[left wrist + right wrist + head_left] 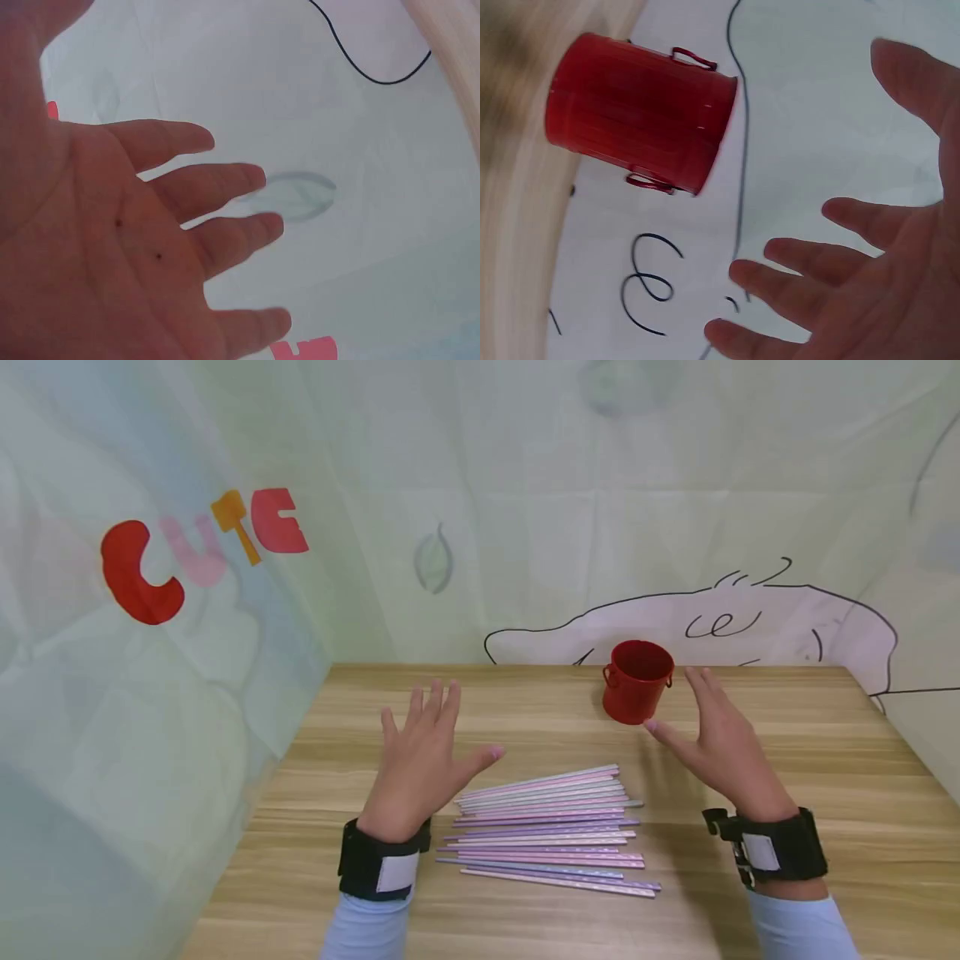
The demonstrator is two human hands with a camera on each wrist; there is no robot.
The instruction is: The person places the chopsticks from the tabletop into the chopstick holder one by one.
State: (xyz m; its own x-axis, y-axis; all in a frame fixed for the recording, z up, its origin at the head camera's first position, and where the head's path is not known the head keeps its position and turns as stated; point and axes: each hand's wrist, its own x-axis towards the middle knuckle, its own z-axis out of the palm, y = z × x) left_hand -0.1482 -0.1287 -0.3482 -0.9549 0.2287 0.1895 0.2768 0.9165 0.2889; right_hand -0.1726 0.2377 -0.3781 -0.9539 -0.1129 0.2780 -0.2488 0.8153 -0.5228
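My left hand (417, 768) hovers over the left side of the table, fingers spread, holding nothing; the left wrist view shows its bare palm (112, 247). Near a small red metal bucket (636, 683), my right hand (723, 743) is held with its thumb and fingers apart. In the right wrist view a gap shows between the bucket (641, 112) and that hand (885, 262). The bucket stands upright toward the back of the table, with a small loop on either side. Between the hands lies a fanned row of several thin paper straws (547, 835) in pink, purple, blue and white.
The wood-grain table (300, 868) ends at a pale printed cloth (465, 460) behind it. Another cloth side bearing the letters CUTE (142, 577) rises at the left. Black straps (384, 864) circle both wrists.
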